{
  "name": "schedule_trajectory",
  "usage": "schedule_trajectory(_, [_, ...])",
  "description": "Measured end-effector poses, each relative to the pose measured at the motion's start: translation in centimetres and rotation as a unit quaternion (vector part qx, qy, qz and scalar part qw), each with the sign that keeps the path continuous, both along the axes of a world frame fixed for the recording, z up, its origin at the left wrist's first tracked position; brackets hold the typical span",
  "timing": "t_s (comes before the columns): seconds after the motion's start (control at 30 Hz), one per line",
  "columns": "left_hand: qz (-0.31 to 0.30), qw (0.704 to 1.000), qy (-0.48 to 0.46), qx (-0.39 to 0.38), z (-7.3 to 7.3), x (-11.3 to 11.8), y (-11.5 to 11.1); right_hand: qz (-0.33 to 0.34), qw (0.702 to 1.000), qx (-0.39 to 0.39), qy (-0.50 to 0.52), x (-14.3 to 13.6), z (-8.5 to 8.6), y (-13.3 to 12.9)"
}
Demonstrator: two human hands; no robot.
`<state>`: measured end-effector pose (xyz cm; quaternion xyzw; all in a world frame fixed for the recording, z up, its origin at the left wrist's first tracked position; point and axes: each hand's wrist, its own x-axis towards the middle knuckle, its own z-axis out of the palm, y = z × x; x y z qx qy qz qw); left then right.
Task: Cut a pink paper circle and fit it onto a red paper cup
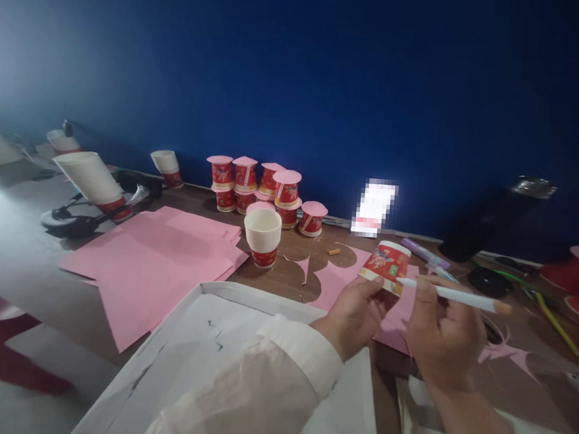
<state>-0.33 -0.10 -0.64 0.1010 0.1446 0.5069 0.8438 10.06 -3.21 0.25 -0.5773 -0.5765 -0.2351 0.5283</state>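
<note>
My left hand (359, 314) grips a red printed paper cup (388, 262), tilted, its wide white end facing up and away. In my right hand (444, 333) is a white pen (467, 298), held between thumb and fingers with an orange-brown end pointing right. The pen's other tip is at the cup's lower right side; whether it touches cannot be told. Beneath both hands lies a cut pink paper sheet (337, 283) with rounded cut-outs. Just left stands a stack of white-and-red paper cups (262, 235).
Upturned red cups topped with pink discs (287, 187) stand by the blue wall (299, 79). Pink sheets (158, 254) lie left, beside a white box lid (201, 343). Farther left lean stacked cups (91, 180). A purple pen (424, 253) and a blurred-out phone-like screen (374, 206) are behind.
</note>
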Motion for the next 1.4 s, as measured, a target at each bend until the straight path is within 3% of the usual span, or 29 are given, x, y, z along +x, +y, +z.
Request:
schedule_trajectory(0.37, [0.002,1.000,0.001,0.005,0.1,0.0,0.0,-0.003,0.998,-0.009,0.068,-0.2,0.6,-0.4])
schedule_trajectory(1.07, [0.001,1.000,-0.002,-0.004,0.0,0.1,0.1,-0.005,1.000,-0.001,-0.004,0.3,-0.5,0.5])
schedule_trajectory(1.4, [0.002,1.000,-0.002,0.007,0.1,0.2,0.2,0.011,1.000,-0.027,-0.011,0.1,-0.2,0.2])
